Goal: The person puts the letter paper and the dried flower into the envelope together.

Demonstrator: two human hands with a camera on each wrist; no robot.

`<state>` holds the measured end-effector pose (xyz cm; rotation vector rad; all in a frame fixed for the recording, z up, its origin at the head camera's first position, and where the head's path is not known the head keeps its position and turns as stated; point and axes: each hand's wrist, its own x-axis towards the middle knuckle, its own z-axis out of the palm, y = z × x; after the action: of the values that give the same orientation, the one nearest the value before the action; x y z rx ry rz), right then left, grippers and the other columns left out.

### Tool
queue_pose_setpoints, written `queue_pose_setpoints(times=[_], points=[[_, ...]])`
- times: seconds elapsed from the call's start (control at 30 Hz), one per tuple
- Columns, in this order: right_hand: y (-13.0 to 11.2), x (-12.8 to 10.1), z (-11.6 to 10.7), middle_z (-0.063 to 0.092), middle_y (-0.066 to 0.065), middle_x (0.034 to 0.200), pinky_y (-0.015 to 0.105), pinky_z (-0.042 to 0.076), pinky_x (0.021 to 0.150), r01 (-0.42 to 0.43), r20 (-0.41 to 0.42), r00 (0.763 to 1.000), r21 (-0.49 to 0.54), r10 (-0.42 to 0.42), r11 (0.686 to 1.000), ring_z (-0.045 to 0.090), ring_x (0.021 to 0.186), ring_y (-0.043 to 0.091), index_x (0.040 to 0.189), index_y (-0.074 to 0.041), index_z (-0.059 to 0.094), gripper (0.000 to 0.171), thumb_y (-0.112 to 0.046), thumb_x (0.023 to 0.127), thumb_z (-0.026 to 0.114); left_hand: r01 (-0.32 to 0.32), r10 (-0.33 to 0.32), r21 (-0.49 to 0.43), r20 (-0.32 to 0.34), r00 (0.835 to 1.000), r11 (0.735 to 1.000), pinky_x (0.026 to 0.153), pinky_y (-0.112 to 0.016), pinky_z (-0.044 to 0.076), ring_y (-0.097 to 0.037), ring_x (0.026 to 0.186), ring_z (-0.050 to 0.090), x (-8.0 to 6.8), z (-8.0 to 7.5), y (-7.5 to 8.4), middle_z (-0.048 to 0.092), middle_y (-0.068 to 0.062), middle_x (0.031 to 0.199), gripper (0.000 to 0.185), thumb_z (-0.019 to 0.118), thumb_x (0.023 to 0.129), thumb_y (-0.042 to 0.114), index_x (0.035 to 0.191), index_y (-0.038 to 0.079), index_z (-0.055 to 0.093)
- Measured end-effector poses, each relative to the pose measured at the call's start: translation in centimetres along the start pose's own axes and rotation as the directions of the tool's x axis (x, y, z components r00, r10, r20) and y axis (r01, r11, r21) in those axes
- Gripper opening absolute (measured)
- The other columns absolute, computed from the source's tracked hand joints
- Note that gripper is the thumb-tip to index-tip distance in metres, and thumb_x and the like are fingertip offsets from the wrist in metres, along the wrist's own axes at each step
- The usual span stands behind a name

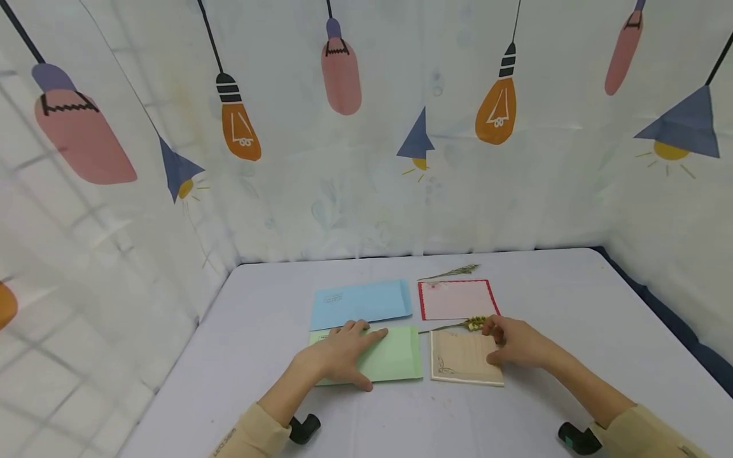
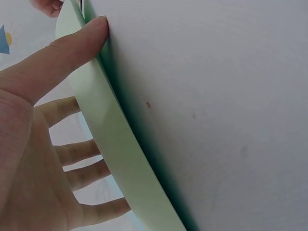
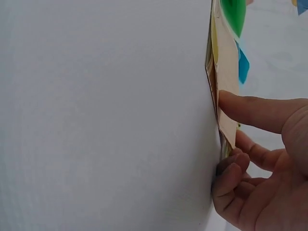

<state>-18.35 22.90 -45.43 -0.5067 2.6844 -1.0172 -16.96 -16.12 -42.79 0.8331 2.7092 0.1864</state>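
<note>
My left hand (image 1: 343,355) rests with spread fingers on a light green envelope (image 1: 395,356), its thumb over the near edge. In the left wrist view the thumb presses on the green envelope (image 2: 115,130) along that edge. My right hand (image 1: 518,343) is at the right side of a beige card (image 1: 460,356) with a printed corner ornament. The right wrist view shows its thumb on the beige card (image 3: 227,77) and curled fingers at the card's edge, pinching it. A dried flower sprig (image 1: 474,323) lies just beyond the card, close to the right fingers.
Behind the green envelope lies a light blue envelope (image 1: 361,302). A pink card with a red border (image 1: 458,300) is beyond the sprig, and another dried sprig (image 1: 458,271) lies farther back. The white table (image 1: 263,299) ends at a curtain (image 1: 389,210) printed with lamps.
</note>
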Motion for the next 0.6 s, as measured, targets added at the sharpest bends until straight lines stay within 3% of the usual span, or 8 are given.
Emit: queue_pose_setpoints(times=[0.3, 0.6], points=[[-0.52, -0.50, 0.23, 0.055, 0.003, 0.089, 0.036, 0.044, 0.068, 0.018, -0.025, 1.000, 0.004, -0.017, 1.000, 0.049, 0.082, 0.021, 0.100, -0.006, 0.058, 0.041, -0.005, 0.072, 0.088, 0.006, -0.006, 0.003, 0.005, 1.000, 1.000, 0.109, -0.057, 0.037, -0.031, 0.139, 0.039, 0.08, 0.20, -0.12, 0.038, -0.009, 0.155, 0.100, 0.086, 0.079, 0.054, 0.162, 0.029, 0.035], [0.04, -0.42, 0.23, 0.060, 0.004, 0.090, 0.031, 0.049, 0.061, -0.007, -0.046, 0.999, 0.134, 0.013, 0.991, 0.055, 0.080, 0.022, 0.114, -0.001, 0.063, 0.038, -0.009, 0.082, 0.084, 0.011, -0.011, 0.004, 0.007, 1.000, 1.000, 0.109, -0.058, 0.036, -0.032, 0.140, 0.039, 0.09, -0.02, -0.03, 0.038, -0.009, 0.155, 0.100, 0.085, 0.079, 0.054, 0.162, 0.029, 0.035]])
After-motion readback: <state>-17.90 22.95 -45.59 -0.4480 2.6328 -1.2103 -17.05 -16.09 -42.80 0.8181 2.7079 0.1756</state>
